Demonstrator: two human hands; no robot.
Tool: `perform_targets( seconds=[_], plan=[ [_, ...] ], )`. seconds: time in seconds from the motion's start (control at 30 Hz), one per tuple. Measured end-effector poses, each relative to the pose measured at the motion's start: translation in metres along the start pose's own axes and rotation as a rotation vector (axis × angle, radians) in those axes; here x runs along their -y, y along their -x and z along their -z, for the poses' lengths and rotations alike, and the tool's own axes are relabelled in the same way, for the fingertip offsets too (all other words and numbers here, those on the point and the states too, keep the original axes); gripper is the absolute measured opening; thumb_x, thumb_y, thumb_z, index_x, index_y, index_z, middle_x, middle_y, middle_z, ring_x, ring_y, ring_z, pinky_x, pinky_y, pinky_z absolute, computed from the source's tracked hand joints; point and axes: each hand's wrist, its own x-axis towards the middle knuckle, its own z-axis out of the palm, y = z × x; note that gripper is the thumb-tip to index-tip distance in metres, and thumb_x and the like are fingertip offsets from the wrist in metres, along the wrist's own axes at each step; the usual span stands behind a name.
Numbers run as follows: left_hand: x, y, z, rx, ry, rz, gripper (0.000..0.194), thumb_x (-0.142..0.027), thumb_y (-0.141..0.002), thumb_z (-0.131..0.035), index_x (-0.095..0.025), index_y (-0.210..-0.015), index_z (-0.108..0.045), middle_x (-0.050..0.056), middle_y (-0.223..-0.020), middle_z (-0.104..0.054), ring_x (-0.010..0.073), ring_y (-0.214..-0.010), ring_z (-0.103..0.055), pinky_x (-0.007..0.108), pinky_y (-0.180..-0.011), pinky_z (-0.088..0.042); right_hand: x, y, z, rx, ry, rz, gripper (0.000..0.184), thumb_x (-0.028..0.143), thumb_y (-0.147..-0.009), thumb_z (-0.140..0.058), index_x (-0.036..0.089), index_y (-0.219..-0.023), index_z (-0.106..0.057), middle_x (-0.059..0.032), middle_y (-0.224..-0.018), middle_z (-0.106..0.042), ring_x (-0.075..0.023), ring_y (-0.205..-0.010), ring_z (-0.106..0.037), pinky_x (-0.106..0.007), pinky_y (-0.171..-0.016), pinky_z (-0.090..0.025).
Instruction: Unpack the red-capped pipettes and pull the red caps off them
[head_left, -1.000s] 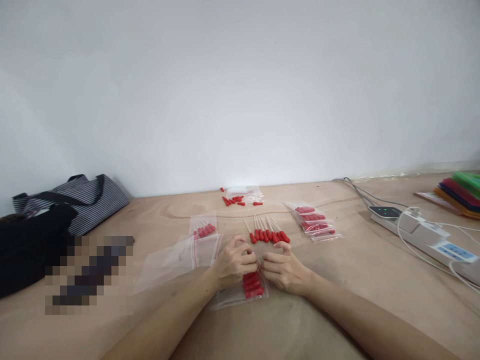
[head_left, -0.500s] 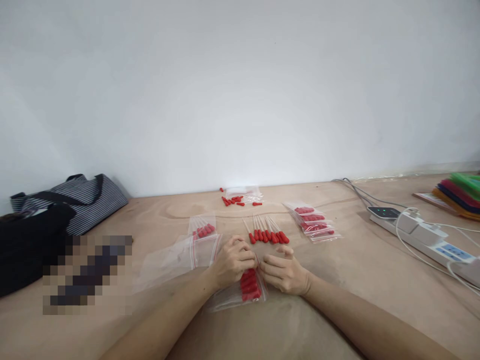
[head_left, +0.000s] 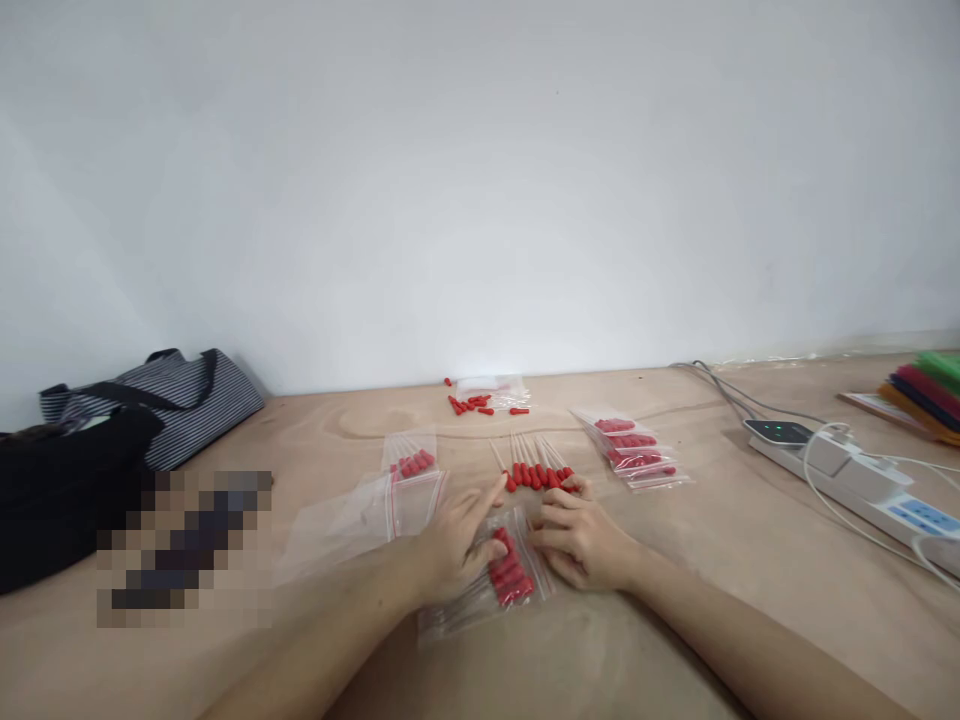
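The zip bag [head_left: 465, 612] of red-tipped sticks [head_left: 510, 575] lies on the table [head_left: 720, 520], probably light, limp and slippery, best pinched by its edge. The left hand [head_left: 454, 545] is open, thumb on it; whether the curled right hand [head_left: 589, 540] grips, I cannot tell.

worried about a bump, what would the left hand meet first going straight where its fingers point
Probably the leftmost red-tipped stick of the loose row, just beyond the left hand's fingers, though their height is unclear.
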Motion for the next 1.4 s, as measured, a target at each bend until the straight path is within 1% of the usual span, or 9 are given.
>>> perform_targets(
  seconds=[0.17, 0.33, 0.4, 0.47, 0.6, 0.77, 1.0, 1.27, 1.4],
  plan=[
    [-0.003, 0.041, -0.008, 0.178, 0.003, 0.107, 0.076, -0.047, -0.078, -0.047, -0.024, -0.137, -0.005, 0.01, -0.14, -0.025, 0.0286, -0.125, -0.026, 0.048, -0.099, -0.029, 0.008, -0.004, 0.004, 0.139, -0.255, -0.217, 0.022, 0.018, -0.076, -0.047, 0.028, -0.089, -0.063, 0.0018, -0.086, -0.057, -0.0135, -0.082, -0.045, -0.034, -0.074, -0.025],
    [-0.009, 0.034, 0.0, 0.256, 0.039, 0.091, 0.071, -0.044, -0.079, -0.047, -0.023, -0.136, -0.012, 0.011, -0.139, -0.027, 0.0271, -0.126, -0.026, 0.048, -0.101, -0.026, 0.012, -0.01, -0.004, 0.121, -0.305, -0.345, 0.016, 0.023, -0.079, -0.05, 0.028, -0.077, -0.065, 0.0027, -0.076, -0.059, -0.0133, -0.078, -0.047, -0.034, -0.074, -0.025],
    [-0.012, 0.028, 0.004, 0.253, 0.048, 0.079, 0.07, -0.043, -0.079, -0.049, -0.023, -0.136, -0.014, 0.01, -0.138, -0.029, 0.026, -0.125, -0.027, 0.048, -0.101, -0.027, 0.013, -0.011, -0.004, 0.12, -0.314, -0.365, 0.015, 0.026, -0.08, -0.051, 0.028, -0.077, -0.065, 0.0029, -0.075, -0.06, -0.0135, -0.078, -0.048, -0.034, -0.074, -0.025],
    [-0.013, 0.025, 0.006, 0.238, 0.049, 0.084, 0.07, -0.042, -0.078, -0.05, -0.024, -0.136, -0.015, 0.01, -0.138, -0.03, 0.0259, -0.125, -0.028, 0.047, -0.1, -0.028, 0.011, -0.011, -0.002, 0.141, -0.33, -0.358, 0.015, 0.029, -0.079, -0.053, 0.029, -0.089, -0.063, 0.0022, -0.077, -0.061, -0.0145, -0.08, -0.049, -0.033, -0.075, -0.026],
    [-0.012, 0.025, 0.007, 0.241, 0.052, 0.117, 0.067, -0.042, -0.077, -0.05, -0.02, -0.134, -0.022, 0.011, -0.136, -0.032, 0.0262, -0.124, -0.031, 0.045, -0.099, -0.031, 0.006, -0.009, 0.005, 0.191, -0.415, -0.334, 0.042, 0.039, -0.075, -0.057, 0.03, -0.116, -0.05, -0.0009, -0.085, -0.063, -0.0182, -0.086, -0.049, -0.034, -0.077, -0.027],
    [-0.011, 0.026, 0.007, 0.203, 0.068, 0.108, 0.06, -0.039, -0.079, -0.049, -0.024, -0.132, -0.028, 0.008, -0.135, -0.036, 0.0246, -0.122, -0.034, 0.043, -0.099, -0.032, 0.0, -0.007, 0.009, 0.257, -0.439, -0.291, 0.057, 0.047, -0.07, -0.061, 0.032, -0.122, -0.043, -0.002, -0.093, -0.062, -0.0202, -0.089, -0.048, -0.035, -0.078, -0.027],
    [-0.01, 0.025, 0.004, 0.163, 0.045, 0.126, 0.056, -0.036, -0.078, -0.051, -0.024, -0.13, -0.032, 0.007, -0.133, -0.039, 0.0238, -0.121, -0.035, 0.045, -0.1, -0.03, 0.009, -0.012, 0.006, 0.228, -0.385, -0.308, 0.055, 0.053, -0.062, -0.064, 0.028, -0.11, -0.053, -0.0005, -0.086, -0.061, -0.0182, -0.083, -0.051, -0.033, -0.077, -0.026],
    [-0.002, 0.028, -0.003, 0.113, 0.057, 0.095, 0.054, -0.036, -0.079, -0.05, -0.026, -0.129, -0.033, 0.007, -0.13, -0.042, 0.023, -0.119, -0.038, 0.044, -0.101, -0.029, 0.019, -0.012, 0.001, 0.184, -0.31, -0.394, 0.029, 0.04, -0.065, -0.063, 0.02, -0.079, -0.048, 0.0008, -0.087, -0.055, -0.0154, -0.082, -0.05, -0.032, -0.078, -0.027],
    [-0.001, 0.029, -0.003, 0.087, 0.07, 0.109, 0.055, -0.036, -0.079, -0.05, -0.025, -0.13, -0.032, 0.007, -0.129, -0.044, 0.0228, -0.118, -0.039, 0.043, -0.099, -0.033, 0.021, -0.014, 0.001, 0.194, -0.385, -0.395, 0.032, 0.04, -0.068, -0.062, 0.022, -0.091, -0.048, 0.0018, -0.083, -0.056, -0.0149, -0.079, -0.05, -0.032, -0.077, -0.028]
  ],
)
